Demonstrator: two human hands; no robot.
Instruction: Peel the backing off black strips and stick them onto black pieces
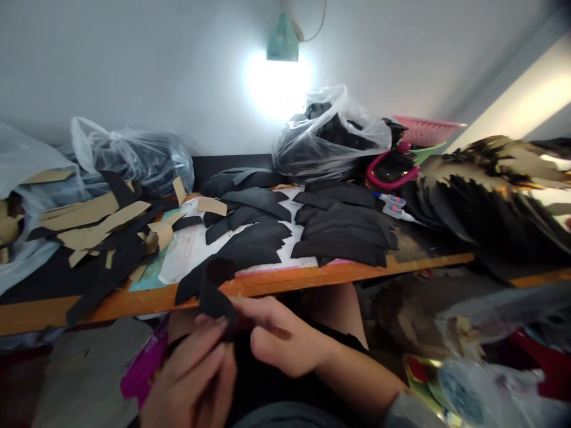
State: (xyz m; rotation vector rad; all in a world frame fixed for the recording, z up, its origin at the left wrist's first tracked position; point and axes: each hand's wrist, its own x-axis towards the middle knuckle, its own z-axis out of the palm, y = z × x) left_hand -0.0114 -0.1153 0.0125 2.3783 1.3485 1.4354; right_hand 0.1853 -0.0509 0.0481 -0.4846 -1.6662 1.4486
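Note:
My left hand (191, 374) pinches a curled strip of black felt-like material (216, 300) low in the view, its fingers wrapped around the lower end. My right hand (279, 336) comes in from the right, and its fingertips press the same strip near the middle. The strip's free end droops left, over the orange edge of the wooden table (285, 274). Just beyond the hands lie rows of cut black pieces (341, 232) on white paper, with tan paper strips (96, 224) and more black pieces at the left.
Clear plastic bags of black material (134, 157) stand along the back wall. Small glue tubes (392, 206) lie next to a heap of black-and-tan feathered pieces (486, 196) at the right. A pink basket (426, 131) sits behind it, and a plastic bag (491, 368) lies below the table edge at lower right.

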